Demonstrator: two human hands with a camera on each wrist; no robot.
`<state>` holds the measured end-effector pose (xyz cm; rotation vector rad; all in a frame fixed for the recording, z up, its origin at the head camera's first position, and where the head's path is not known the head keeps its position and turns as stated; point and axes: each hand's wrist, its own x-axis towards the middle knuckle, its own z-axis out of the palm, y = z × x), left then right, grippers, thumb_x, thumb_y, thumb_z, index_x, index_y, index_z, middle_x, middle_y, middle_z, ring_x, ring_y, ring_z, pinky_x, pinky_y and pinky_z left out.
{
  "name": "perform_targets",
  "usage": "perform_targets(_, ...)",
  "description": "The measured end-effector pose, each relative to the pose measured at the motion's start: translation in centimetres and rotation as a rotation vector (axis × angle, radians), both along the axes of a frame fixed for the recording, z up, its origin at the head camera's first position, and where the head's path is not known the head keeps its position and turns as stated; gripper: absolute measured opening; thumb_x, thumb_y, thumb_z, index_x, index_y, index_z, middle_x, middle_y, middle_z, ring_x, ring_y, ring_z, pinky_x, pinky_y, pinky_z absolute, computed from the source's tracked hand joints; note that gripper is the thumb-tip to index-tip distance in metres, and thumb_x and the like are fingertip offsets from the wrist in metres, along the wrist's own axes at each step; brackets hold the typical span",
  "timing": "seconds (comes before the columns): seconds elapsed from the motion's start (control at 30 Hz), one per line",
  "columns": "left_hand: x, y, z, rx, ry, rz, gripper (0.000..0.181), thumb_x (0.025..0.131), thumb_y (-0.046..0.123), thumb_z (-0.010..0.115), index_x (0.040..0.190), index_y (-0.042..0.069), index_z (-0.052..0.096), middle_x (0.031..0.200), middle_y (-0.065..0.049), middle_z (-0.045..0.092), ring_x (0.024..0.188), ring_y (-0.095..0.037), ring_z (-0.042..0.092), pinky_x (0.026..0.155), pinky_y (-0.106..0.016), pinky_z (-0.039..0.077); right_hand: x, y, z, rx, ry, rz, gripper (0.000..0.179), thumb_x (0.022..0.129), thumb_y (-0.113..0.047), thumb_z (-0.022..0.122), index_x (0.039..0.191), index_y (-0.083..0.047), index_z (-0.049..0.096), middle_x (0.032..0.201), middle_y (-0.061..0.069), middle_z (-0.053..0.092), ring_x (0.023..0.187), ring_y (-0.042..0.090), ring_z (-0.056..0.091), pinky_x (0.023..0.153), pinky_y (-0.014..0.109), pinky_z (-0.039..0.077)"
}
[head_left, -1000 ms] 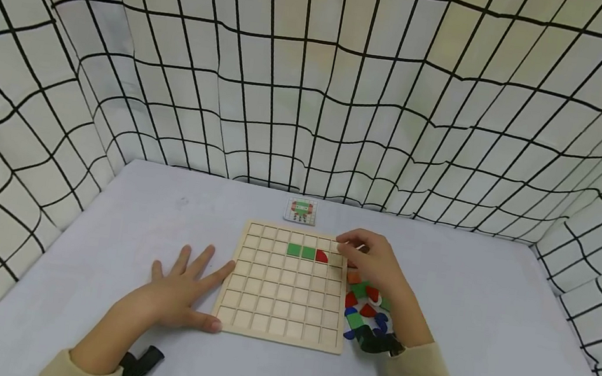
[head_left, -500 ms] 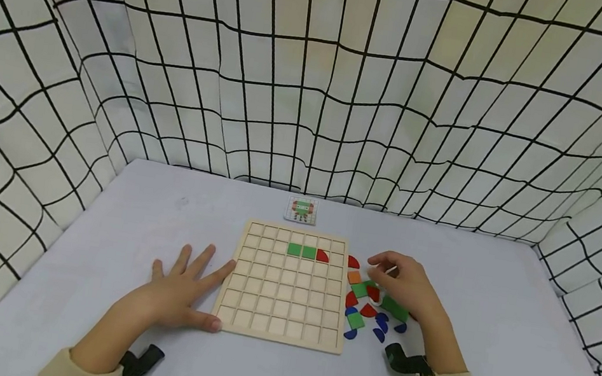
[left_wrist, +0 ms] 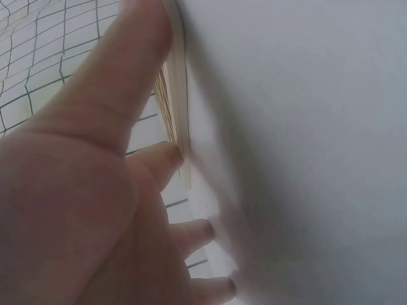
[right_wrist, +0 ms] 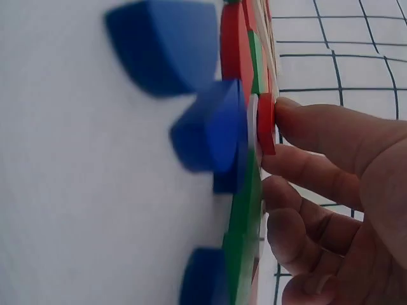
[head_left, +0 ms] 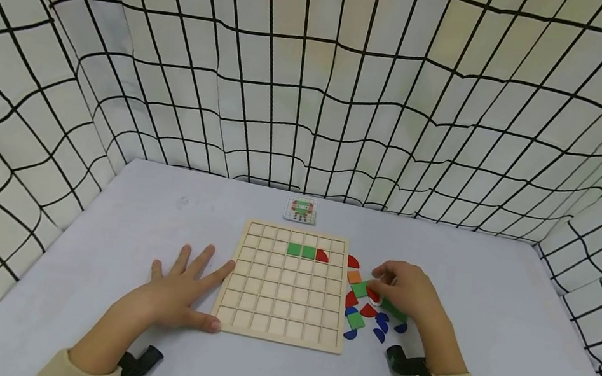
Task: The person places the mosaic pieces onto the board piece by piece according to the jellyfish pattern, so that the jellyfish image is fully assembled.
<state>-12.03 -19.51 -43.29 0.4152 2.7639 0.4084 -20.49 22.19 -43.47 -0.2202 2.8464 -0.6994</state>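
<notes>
My left hand [head_left: 172, 298] lies spread on the table, its thumb and index finger touching the left side of a wooden grid board [head_left: 252, 329]. On the board sit two green squares [head_left: 302, 251] and a red quarter-circle [head_left: 323, 256] in one row. Over the loose pieces to the right, my right hand [head_left: 408, 290] pinches a red piece [right_wrist: 266, 121] between thumb and index finger. A white piece lies right beside that red one, partly hidden. Another red quarter-circle [head_left: 353, 262] rests by the board's right edge.
Around the right hand lie an orange square [head_left: 354, 277], green squares [head_left: 355, 321], red pieces [head_left: 368, 311] and several blue half-circles [head_left: 379, 334]. A small pattern card [head_left: 301, 210] lies beyond the board. Black-lined netting [head_left: 312, 106] encloses the table [head_left: 207, 200].
My right hand has drawn back from the board's upper right corner to the loose pieces, leaving a red quarter-circle by the edge, and now pinches another red piece. The left hand stays put.
</notes>
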Motion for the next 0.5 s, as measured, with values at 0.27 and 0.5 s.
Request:
perform_targets(0.27, 0.02, 0.04, 0.03, 0.003, 0.005, -0.001, 0.111, 0.069, 0.075, 0.068, 0.159, 0.028, 0.026, 0.165, -0.026, 0.008, 0.144, -0.063, 0.000, 0.094, -0.089, 0.002, 0.50, -0.93, 0.62, 0.018, -0.023, 0.003, 0.022, 0.088, -0.029, 0.076, 0.103, -0.013, 0.074, 0.085, -0.003, 0.067, 0.079, 0.016, 0.059, 0.075, 0.037, 0.053)
perform_targets(0.5, 0.07, 0.05, -0.08, -0.001, -0.002, 0.003, 0.111, 0.068, 0.075, 0.069, 0.159, 0.028, 0.026, 0.165, -0.026, 0.008, 0.144, -0.063, -0.001, 0.094, -0.089, 0.002, 0.34, -0.85, 0.14, -0.111, -0.085, 0.036, 0.017, 0.087, -0.018, 0.076, 0.098, -0.013, 0.065, 0.086, 0.000, 0.062, 0.080, 0.017, 0.056, 0.070, 0.032, 0.050)
